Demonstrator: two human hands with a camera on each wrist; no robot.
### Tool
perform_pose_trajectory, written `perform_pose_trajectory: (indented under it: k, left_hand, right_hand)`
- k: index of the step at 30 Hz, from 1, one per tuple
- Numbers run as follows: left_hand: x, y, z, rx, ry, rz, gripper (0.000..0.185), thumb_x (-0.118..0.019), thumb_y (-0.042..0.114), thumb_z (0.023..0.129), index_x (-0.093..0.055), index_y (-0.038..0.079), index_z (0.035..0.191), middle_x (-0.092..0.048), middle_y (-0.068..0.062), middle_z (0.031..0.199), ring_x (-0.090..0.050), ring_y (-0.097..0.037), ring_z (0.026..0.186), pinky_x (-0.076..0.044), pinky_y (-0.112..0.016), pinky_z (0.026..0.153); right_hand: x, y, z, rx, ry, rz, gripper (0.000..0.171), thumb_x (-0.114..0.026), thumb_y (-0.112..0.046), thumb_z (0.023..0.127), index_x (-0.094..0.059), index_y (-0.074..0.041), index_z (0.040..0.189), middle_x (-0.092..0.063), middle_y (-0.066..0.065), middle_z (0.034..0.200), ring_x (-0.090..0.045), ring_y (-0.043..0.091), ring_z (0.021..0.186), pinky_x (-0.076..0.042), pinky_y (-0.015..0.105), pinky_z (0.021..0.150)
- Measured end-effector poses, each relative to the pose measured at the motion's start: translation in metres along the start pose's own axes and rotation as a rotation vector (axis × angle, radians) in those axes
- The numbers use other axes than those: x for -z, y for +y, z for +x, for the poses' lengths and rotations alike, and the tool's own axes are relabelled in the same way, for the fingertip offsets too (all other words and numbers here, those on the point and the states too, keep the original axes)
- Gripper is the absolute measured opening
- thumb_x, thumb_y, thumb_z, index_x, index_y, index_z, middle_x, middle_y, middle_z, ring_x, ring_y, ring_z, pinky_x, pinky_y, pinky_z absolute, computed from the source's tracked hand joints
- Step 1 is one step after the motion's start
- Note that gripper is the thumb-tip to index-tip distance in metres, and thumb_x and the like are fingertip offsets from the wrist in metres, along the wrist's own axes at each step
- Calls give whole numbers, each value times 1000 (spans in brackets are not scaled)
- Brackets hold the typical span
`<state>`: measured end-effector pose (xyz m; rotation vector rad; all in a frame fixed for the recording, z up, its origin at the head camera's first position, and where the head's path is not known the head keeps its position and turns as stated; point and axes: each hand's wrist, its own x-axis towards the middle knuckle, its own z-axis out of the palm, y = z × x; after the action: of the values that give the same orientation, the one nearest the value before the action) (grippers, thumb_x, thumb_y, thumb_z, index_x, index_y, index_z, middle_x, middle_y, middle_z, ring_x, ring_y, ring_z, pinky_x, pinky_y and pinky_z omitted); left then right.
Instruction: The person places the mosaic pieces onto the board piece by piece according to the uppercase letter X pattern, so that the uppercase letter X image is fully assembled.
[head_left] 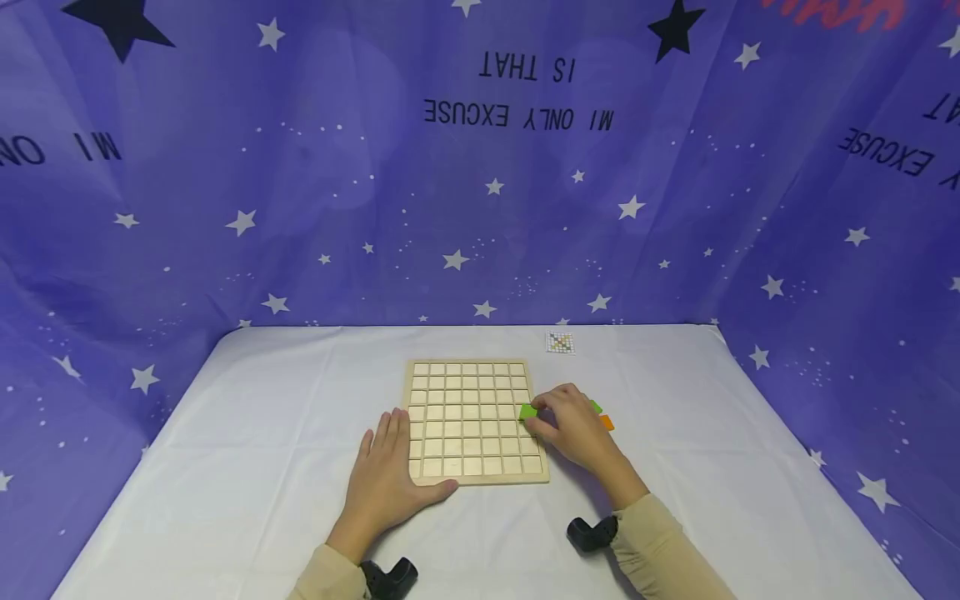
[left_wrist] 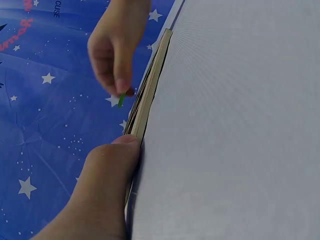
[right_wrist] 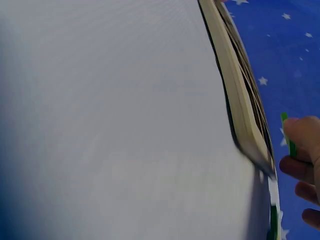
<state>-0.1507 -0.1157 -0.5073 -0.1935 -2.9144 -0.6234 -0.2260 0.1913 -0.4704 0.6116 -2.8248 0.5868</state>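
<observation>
A square wooden grid board (head_left: 480, 481) lies flat on the white table. My left hand (head_left: 384, 479) rests at its near left corner, fingers straight along the left side and thumb on the front edge. In the left wrist view the thumb (left_wrist: 107, 167) presses on the board's rim. My right hand (head_left: 576, 425) pinches a green tile (head_left: 528, 412) between thumb and fingers over the board's right edge. The right wrist view shows that tile (right_wrist: 288, 135) held on edge, above the board's level. Partly hidden behind the right hand lie another green tile (head_left: 596, 407) and an orange tile (head_left: 607, 422).
A small card with a coloured grid pattern (head_left: 560, 342) lies beyond the board, toward the table's far edge. A purple star-printed curtain (head_left: 480, 233) hangs behind and at both sides. Black wrist-worn devices (head_left: 592, 534) sit below both hands.
</observation>
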Motion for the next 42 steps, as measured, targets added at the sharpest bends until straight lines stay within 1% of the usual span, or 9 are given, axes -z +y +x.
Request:
perform_pose_trajectory:
  k: [8,14,17,18,22,26,32,36,42]
  left_hand:
    - [1,0,0,0,13,5,138,-60,90,63,-21,-4,156,-23,-20,163,-20,-36,153,-20,-56,123]
    - [-1,0,0,-1,-1,12,138,-56,93,63,-20,-4,156,-21,-20,164,-18,-36,153,-18,-55,124]
    - [-2,0,0,-3,-8,12,138,-56,92,64,-19,-4,156,-21,-20,164,-18,-36,153,-17,-55,124]
    - [-2,0,0,-2,-9,14,138,-56,92,64,-19,-4,156,-21,-20,164,-18,-36,153,-17,-55,124]
    - [-1,0,-1,-1,-1,25,138,-57,92,64,-19,-4,156,-23,-20,163,-19,-36,153,-17,-55,124]
    - [1,0,-1,-4,13,24,138,-59,91,64,-19,-4,156,-25,-21,163,-21,-36,153,-18,-54,124]
    - [1,2,0,-10,-1,18,137,-60,89,65,-19,-4,156,-24,-21,162,-21,-36,153,-18,-54,124]
    - [2,3,0,-6,-8,26,137,-60,89,65,-18,-4,156,-24,-21,163,-21,-36,153,-18,-54,124]
    - [5,2,-2,0,-8,23,136,-60,89,65,-19,-4,156,-24,-21,163,-21,-36,153,-18,-54,124]
  right_hand:
    - [-15,-30,32,73,-19,-21,30,-72,-41,90,-74,-15,105,-73,-4,100,-59,16,99,-50,37,91]
    - [-32,-55,56,109,-78,-55,34,-65,-44,95,-71,-15,111,-72,-3,107,-60,16,98,-50,39,96]
    - [-41,-69,65,121,-88,-86,34,-62,-44,97,-70,-14,113,-71,-3,105,-61,15,96,-52,37,92]
    - [-44,-73,68,122,-91,-93,35,-61,-43,97,-69,-14,114,-70,-3,104,-60,15,95,-52,35,88]
    - [-53,-88,77,121,-91,-144,37,-58,-42,99,-67,-12,118,-69,-1,106,-62,17,97,-54,36,87]
    - [-63,-97,85,117,-75,-187,36,-58,-42,99,-67,-13,119,-68,0,109,-63,19,100,-56,37,87]
    - [-70,-99,91,95,-47,-236,33,-58,-40,99,-69,-17,119,-69,-2,110,-65,19,100,-57,36,84]
    - [-72,-98,95,66,-18,-168,29,-62,-38,98,-72,-18,118,-70,-2,106,-66,20,96,-58,38,82]
    - [-76,-98,99,-8,-14,7,28,-68,-36,95,-74,-20,117,-69,-4,97,-62,16,90,-53,34,78]
